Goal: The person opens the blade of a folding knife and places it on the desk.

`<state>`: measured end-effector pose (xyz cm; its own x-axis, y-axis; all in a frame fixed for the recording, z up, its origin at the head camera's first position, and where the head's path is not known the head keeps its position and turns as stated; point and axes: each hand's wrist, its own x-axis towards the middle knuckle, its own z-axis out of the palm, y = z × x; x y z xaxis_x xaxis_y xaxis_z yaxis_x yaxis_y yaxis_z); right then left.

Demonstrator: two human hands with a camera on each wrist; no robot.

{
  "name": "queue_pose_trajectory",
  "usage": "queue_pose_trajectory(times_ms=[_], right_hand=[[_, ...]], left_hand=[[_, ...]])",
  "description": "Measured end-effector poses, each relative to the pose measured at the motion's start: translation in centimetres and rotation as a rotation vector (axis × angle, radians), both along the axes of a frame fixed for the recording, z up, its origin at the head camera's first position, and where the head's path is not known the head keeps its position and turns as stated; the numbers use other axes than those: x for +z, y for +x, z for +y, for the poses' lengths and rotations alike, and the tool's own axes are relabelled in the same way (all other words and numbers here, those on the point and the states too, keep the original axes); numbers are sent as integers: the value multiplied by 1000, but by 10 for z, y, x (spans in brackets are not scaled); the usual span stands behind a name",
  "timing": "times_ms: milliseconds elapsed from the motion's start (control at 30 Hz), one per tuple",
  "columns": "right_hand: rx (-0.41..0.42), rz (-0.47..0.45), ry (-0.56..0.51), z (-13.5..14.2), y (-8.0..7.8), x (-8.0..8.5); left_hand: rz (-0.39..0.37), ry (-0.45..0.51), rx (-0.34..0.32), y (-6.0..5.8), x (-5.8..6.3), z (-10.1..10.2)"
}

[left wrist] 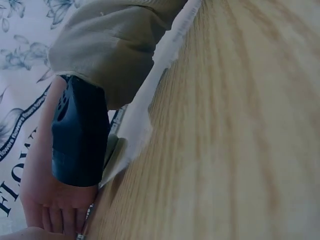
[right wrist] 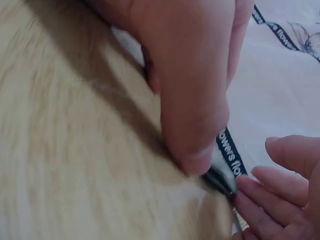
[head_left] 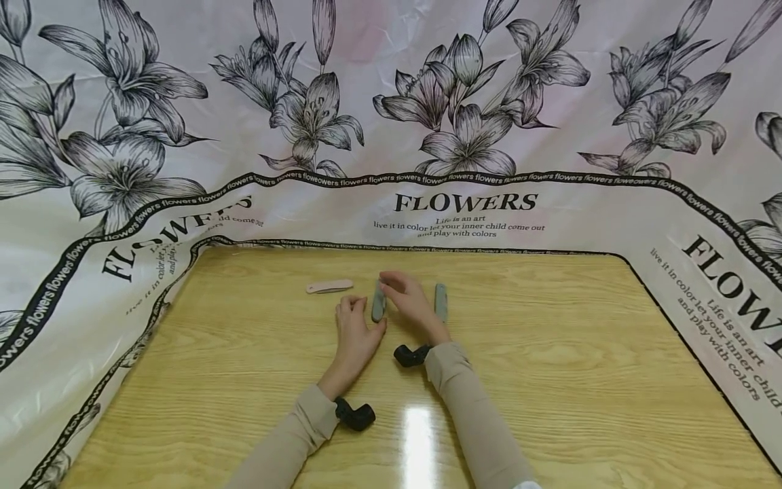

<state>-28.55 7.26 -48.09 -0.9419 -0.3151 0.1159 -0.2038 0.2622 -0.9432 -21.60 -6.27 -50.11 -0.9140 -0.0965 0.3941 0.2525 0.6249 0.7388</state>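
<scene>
now the right hand (head_left: 412, 304) pinches a green piece (head_left: 377, 310). left hand (head_left: 356, 339) beside it, fingers relaxed, a pink piece (head_left: 330, 286) beyond them.

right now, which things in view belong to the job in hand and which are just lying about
Likely in the job:
left hand
right hand
middle grey-green piece, between the hands

Seemingly just lying about:
pink piece, leftmost, not held
second grey-green piece, rightmost, not held
</scene>
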Motion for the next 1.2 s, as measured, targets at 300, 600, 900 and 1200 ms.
queue_pose_trajectory(times_ms=[300, 600, 900, 1200], right_hand=[[-47, 79, 89, -1, 3, -7], [-102, 108, 66, -2, 4, -13], [-86, 124, -186, 0, 18, 8], [-211, 205, -333, -5, 27, 11]], left_hand=[[47, -24, -22, -1, -3, -2], [43, 67, -66, 0, 0, -3], [46, 218, -97, 0, 0, -3], [63, 433, -93, -1, 0, -1]])
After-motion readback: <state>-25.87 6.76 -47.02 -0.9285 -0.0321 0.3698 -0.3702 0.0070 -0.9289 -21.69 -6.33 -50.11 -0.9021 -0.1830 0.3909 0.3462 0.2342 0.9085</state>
